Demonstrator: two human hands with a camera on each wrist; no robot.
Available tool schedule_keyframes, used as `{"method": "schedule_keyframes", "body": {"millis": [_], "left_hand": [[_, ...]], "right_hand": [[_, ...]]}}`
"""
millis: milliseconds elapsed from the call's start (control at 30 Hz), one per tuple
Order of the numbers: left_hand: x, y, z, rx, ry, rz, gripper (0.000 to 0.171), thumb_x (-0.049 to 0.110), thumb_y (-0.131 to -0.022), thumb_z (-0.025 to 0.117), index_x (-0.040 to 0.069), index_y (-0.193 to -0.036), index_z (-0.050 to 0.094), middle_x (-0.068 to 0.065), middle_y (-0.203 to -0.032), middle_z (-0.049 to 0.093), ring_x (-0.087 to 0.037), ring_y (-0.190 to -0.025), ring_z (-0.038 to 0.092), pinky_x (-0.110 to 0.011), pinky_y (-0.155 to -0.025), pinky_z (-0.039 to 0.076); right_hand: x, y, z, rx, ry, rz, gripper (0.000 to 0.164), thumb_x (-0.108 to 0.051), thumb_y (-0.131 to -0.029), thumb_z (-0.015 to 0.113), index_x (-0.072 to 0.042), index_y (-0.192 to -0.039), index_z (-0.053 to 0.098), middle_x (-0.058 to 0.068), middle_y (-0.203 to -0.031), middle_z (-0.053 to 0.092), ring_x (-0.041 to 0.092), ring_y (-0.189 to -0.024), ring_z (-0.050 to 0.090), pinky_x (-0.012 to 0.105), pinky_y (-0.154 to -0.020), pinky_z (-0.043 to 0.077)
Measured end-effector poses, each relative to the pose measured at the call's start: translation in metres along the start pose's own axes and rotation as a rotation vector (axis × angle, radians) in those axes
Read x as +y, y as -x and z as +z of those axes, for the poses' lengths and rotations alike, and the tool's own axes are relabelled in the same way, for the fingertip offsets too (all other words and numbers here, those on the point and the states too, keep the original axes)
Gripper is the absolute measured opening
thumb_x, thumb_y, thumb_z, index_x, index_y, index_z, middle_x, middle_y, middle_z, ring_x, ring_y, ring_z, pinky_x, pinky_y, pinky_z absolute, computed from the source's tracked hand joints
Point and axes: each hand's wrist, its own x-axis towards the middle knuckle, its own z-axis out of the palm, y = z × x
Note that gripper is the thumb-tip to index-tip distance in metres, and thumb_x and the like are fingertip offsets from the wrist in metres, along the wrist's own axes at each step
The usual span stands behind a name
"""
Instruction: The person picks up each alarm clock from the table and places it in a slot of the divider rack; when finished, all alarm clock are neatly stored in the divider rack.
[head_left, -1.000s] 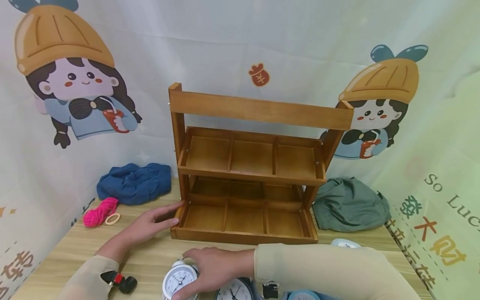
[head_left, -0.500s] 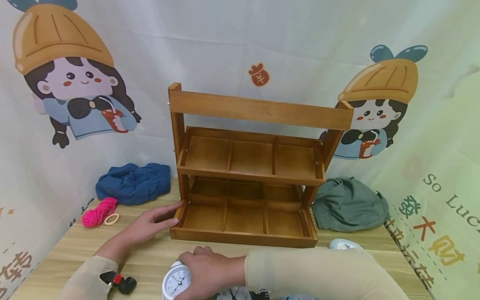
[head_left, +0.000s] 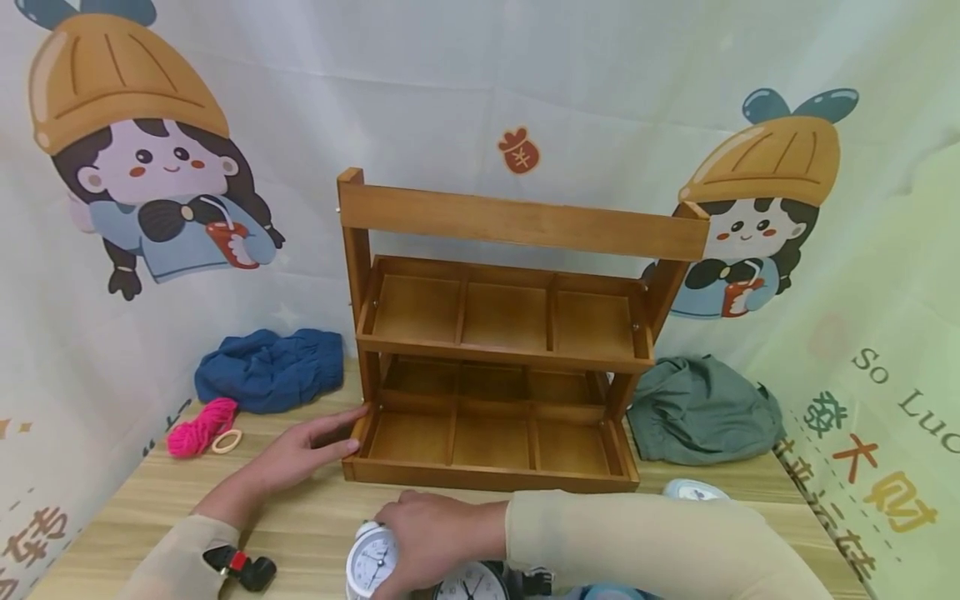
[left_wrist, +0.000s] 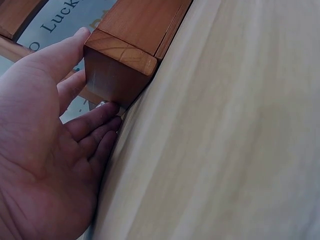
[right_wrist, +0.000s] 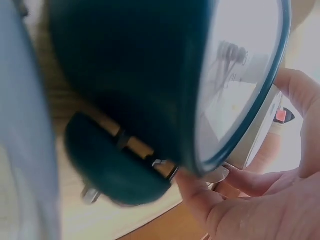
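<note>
My right hand (head_left: 435,533) grips a white twin-bell alarm clock (head_left: 372,560) by its right side, low in the head view. Right beside it stands a dark teal alarm clock (head_left: 472,583), partly hidden by the hand; in the right wrist view this teal clock (right_wrist: 130,55) fills the foreground, with a strip of the white clock (right_wrist: 260,132) behind it. My left hand (head_left: 300,458) rests its fingertips against the left end of the wooden two-tier rack (head_left: 487,479). Seen from the left wrist, thumb and fingers touch the rack's lower corner (left_wrist: 120,75), the fingers only slightly bent.
Blue cloth (head_left: 270,371), pink yarn (head_left: 198,427) and a wooden ring (head_left: 227,442) lie left of the rack. Green cloth (head_left: 705,412) and a pale clock (head_left: 693,490) are on the right. A light-blue clock (head_left: 611,592) sits beneath the right sleeve.
The right hand has closed further round the white clock's side, and the clock has shifted slightly right. My left hand stays at the rack's end.
</note>
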Motion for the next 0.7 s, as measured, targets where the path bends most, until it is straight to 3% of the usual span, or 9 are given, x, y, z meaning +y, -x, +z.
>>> {"method": "schedule_keyframes", "body": {"millis": [167, 267, 433, 700], "left_hand": [[0.002, -0.001, 0.001, -0.002, 0.006, -0.002, 0.058, 0.033, -0.112, 0.069, 0.016, -0.166, 0.056, -0.015, -0.170, 0.051, -0.048, -0.157, 0.044, -0.073, -0.124, 0.036], [0.001, -0.001, 0.001, 0.000, 0.001, -0.001, 0.058, 0.034, -0.112, 0.069, 0.017, -0.166, 0.056, -0.015, -0.170, 0.050, -0.048, -0.157, 0.043, -0.073, -0.124, 0.036], [-0.002, 0.001, 0.002, 0.001, -0.008, -0.004, 0.058, 0.035, -0.113, 0.068, 0.017, -0.166, 0.055, -0.016, -0.171, 0.049, -0.049, -0.158, 0.042, -0.075, -0.124, 0.034], [-0.003, -0.001, 0.003, 0.015, -0.013, -0.010, 0.058, 0.037, -0.113, 0.068, 0.018, -0.166, 0.056, -0.015, -0.170, 0.051, -0.050, -0.158, 0.042, -0.075, -0.124, 0.034]], "right_hand": [[0.006, 0.005, -0.003, 0.054, 0.039, -0.016, 0.062, -0.057, -0.081, 0.094, -0.014, -0.121, 0.076, -0.013, -0.098, 0.063, -0.001, -0.092, 0.054, 0.013, -0.080, 0.048], [0.009, 0.006, -0.007, 0.056, 0.041, -0.012, 0.058, -0.057, -0.082, 0.094, -0.014, -0.116, 0.077, -0.012, -0.099, 0.063, 0.000, -0.093, 0.053, 0.015, -0.080, 0.048], [0.017, 0.009, -0.016, 0.105, 0.070, -0.028, 0.072, -0.058, -0.082, 0.093, -0.011, -0.134, 0.074, -0.005, -0.119, 0.066, 0.002, -0.098, 0.055, 0.016, -0.085, 0.050], [0.040, 0.008, -0.037, 0.293, 0.157, -0.003, 0.086, -0.056, -0.083, 0.094, -0.008, -0.149, 0.066, 0.010, -0.151, 0.060, 0.014, -0.123, 0.059, 0.023, -0.101, 0.055]]}}
